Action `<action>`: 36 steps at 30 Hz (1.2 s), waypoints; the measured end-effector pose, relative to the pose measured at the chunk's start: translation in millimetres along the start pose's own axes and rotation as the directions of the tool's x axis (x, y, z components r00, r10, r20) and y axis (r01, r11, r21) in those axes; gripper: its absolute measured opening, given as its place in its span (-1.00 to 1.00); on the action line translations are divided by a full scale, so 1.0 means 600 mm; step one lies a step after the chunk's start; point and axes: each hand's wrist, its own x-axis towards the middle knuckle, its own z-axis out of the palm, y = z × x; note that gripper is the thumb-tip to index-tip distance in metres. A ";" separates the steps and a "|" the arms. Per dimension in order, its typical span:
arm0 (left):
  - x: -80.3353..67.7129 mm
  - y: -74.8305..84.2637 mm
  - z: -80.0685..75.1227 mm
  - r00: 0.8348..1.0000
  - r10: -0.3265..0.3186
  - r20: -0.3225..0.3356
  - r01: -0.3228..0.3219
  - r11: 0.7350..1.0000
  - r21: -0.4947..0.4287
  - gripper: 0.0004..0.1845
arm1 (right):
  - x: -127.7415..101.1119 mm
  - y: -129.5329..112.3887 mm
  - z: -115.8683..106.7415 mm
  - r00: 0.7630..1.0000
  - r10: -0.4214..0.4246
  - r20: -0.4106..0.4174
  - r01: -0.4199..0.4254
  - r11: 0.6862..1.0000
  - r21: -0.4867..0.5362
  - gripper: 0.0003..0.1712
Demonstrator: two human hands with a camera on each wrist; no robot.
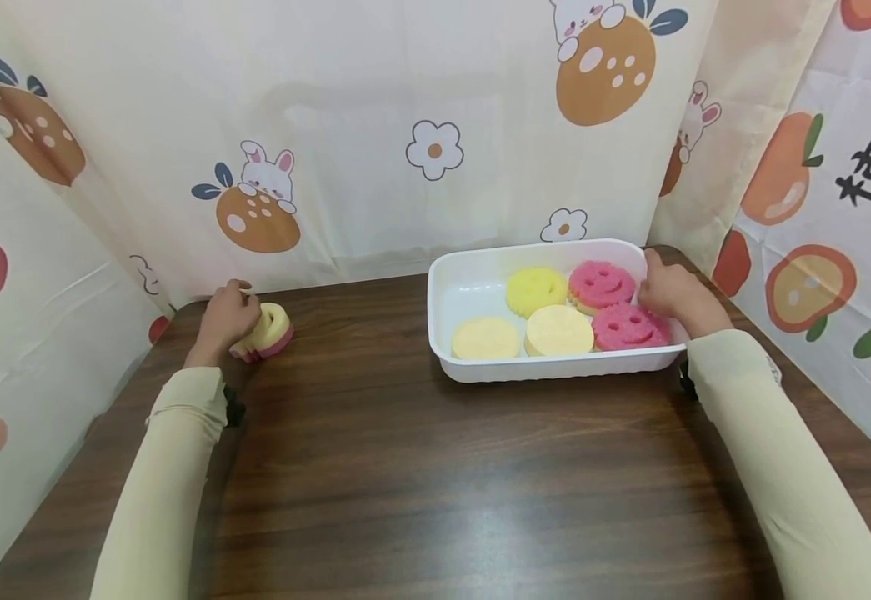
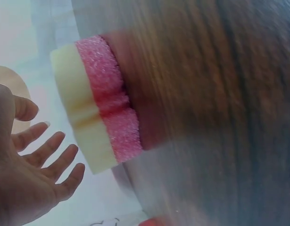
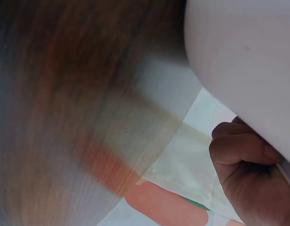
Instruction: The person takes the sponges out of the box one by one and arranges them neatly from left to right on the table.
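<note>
A person in pale yellow sleeves works at a dark wooden table (image 1: 420, 467) enclosed by printed cloth curtains (image 1: 375, 125).

Left hand (image 1: 227, 317): at the table's far left corner, beside a cream-and-pink sponge (image 1: 266, 332) that stands on its edge there. In the left wrist view the fingers (image 2: 55, 155) are spread and straight, apart from the sponge (image 2: 100, 120); the hand holds nothing. From the head camera, it cannot be told whether the hand touches the sponge.

Right hand (image 1: 673, 292): on the right-hand wall of a white rectangular tray (image 1: 473, 279) that stands on the far right part of the table. In the right wrist view the fingers (image 3: 241, 148) are curled against the tray's white wall (image 3: 239, 61), gripping its rim.

Tray contents, all lying flat: a bright yellow sponge (image 1: 536, 289) and a pink smiley sponge (image 1: 602, 284) in the far row; two pale yellow sponges (image 1: 486, 337) (image 1: 558, 330) and a second pink smiley sponge (image 1: 628, 327) in the near row. The second pink smiley sponge lies just beside the right hand. The cream-and-pink sponge is well apart from the tray, on the opposite side of the table.
</note>
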 end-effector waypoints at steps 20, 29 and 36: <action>0.010 0.074 -0.007 0.999 0.049 -0.024 -0.050 0.997 -0.055 -0.43 | 0.002 0.000 -0.005 1.000 0.001 -0.001 -0.001 1.000 -0.001 -0.13; 0.022 0.088 -0.002 0.996 0.089 -0.017 -0.090 0.994 -0.064 -0.44 | 0.001 -0.001 0.001 1.000 -0.001 -0.011 0.000 1.000 -0.011 -0.15; 0.026 0.112 -0.001 0.993 0.115 -0.015 -0.116 0.989 -0.094 -0.45 | 0.001 0.000 0.000 1.000 -0.005 -0.014 0.005 1.000 -0.014 -0.16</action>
